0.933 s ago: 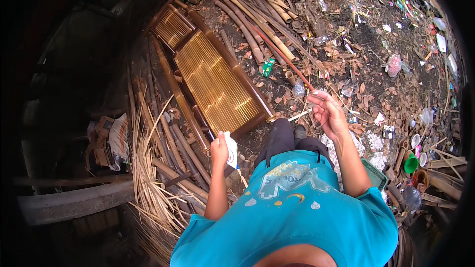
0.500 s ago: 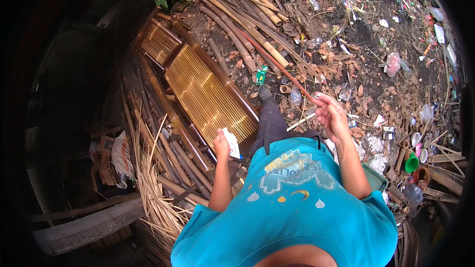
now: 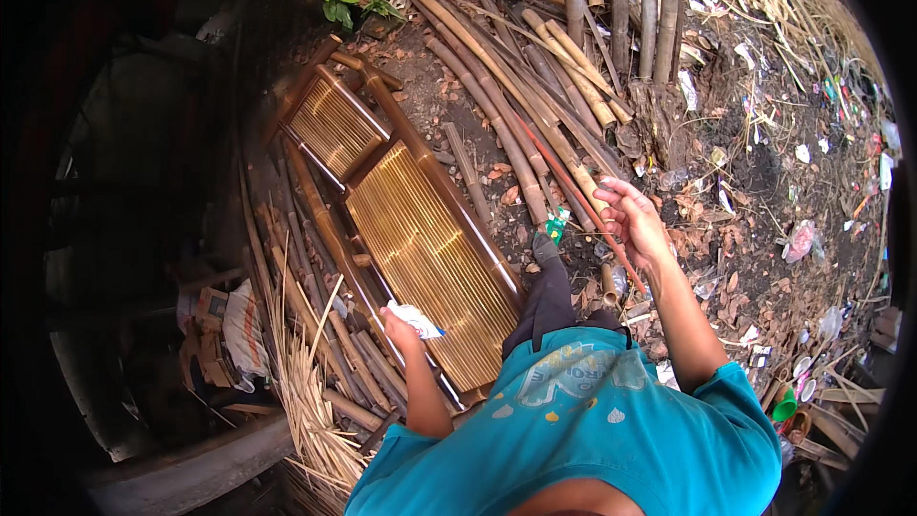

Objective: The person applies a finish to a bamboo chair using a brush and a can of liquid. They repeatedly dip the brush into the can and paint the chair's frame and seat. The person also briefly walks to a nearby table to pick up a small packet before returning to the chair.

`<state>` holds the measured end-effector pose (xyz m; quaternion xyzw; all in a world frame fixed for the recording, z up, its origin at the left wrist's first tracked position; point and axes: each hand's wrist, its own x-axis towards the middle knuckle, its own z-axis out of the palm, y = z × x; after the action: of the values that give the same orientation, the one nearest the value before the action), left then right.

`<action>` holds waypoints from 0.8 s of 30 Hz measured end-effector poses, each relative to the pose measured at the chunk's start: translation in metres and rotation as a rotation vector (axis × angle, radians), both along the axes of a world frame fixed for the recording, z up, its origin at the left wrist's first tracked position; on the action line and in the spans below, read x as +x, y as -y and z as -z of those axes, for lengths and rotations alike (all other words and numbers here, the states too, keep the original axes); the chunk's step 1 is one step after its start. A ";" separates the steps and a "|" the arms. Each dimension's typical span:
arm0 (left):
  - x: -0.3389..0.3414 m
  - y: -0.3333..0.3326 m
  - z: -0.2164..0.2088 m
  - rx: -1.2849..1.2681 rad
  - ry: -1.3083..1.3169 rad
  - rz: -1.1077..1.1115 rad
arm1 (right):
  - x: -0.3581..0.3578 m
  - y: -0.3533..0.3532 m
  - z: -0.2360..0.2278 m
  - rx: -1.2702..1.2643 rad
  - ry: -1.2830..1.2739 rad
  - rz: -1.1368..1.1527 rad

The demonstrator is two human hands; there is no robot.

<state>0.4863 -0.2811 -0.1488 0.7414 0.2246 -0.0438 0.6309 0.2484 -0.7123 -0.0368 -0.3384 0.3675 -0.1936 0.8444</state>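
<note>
My left hand (image 3: 401, 330) is closed round a small white packet (image 3: 416, 319) with a bluish edge, held over the lower side of a varnished bamboo bench (image 3: 435, 239). The bench has a slatted panel and dark glossy frame poles. My right hand (image 3: 638, 229) is raised to the right, its fingers loosely bent and apart, with nothing visible in them. A thin red stick (image 3: 565, 161) runs past behind that hand, on or near the ground; I see no grip on it.
Bamboo poles (image 3: 482, 100) lie in a pile beyond the bench. Split bamboo strips (image 3: 310, 401) heap at lower left, near a concrete beam (image 3: 196, 463). Upright posts (image 3: 648, 14) stand at the top. Leaves and litter cover the ground at right, with a green cup (image 3: 784, 405).
The view has shifted, so the bench and poles sit lower and further right. My left hand still holds the packet. The red stick now passes behind my right hand instead of ending at its fingertips.
</note>
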 end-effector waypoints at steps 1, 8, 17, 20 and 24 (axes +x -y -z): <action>0.021 -0.003 -0.006 -0.017 0.048 -0.001 | 0.025 0.005 -0.003 -0.003 -0.011 -0.027; 0.127 0.033 -0.064 0.019 0.100 -0.239 | 0.147 0.044 -0.007 -0.002 -0.123 -0.151; 0.190 0.037 -0.078 0.067 0.135 -0.235 | 0.306 0.124 0.028 -0.052 -0.057 -0.141; 0.219 0.047 -0.074 0.106 0.124 -0.228 | 0.353 0.144 0.048 -0.008 -0.056 -0.149; 0.274 0.103 -0.071 0.264 0.250 -0.154 | 0.426 0.172 0.093 0.063 -0.071 -0.127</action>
<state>0.7606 -0.3837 -0.0779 0.7980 0.2043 0.1268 0.5526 0.6745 -0.8842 -0.1301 -0.3412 0.3810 -0.1158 0.8515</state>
